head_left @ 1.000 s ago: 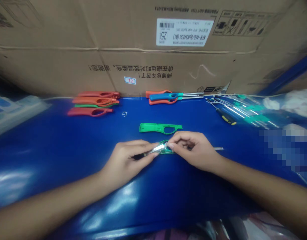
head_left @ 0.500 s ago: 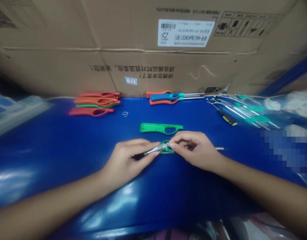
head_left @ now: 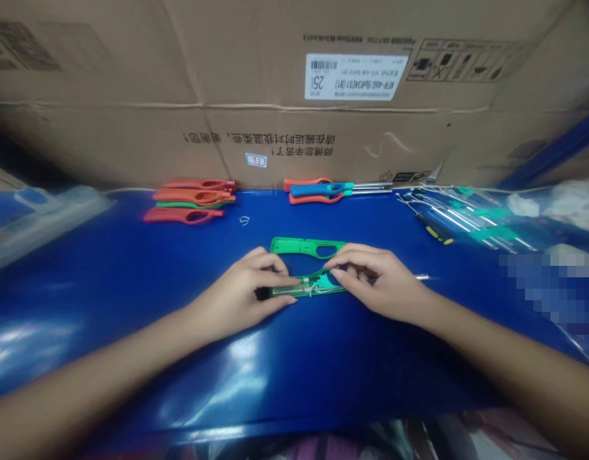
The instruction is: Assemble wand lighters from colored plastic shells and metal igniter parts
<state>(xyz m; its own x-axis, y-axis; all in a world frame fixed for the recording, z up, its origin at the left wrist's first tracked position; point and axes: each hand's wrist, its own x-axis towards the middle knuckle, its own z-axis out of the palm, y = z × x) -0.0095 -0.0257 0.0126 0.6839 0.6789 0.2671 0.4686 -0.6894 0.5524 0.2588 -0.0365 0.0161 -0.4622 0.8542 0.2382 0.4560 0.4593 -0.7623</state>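
A green lighter half (head_left: 323, 291) lies open side up on the blue table, partly covered by both hands. Inside its left part sits a clear fuel tank (head_left: 294, 290); thin white wire and a teal piece show to the right of it. My left hand (head_left: 246, 286) grips the left end, fingers on the far side and thumb on the near side. With fingertips pinched, my right hand (head_left: 381, 276) holds the lighter half's right part. A metal tube (head_left: 421, 277) sticks out beyond that hand. Just behind lies a second green shell half (head_left: 292, 245), its right end hidden.
Red, orange and green handle shells (head_left: 189, 216) lie at the back left. Orange and blue lighters (head_left: 318, 190) with metal tubes are at back centre. A screwdriver (head_left: 434, 230) and several metal rods (head_left: 467, 220) lie right. Cardboard (head_left: 256, 76) stands behind.
The clear tank, tilted in my left fingers before, now lies flat inside the green lighter half. My left hand has shifted slightly left. My right hand stays at the right part.
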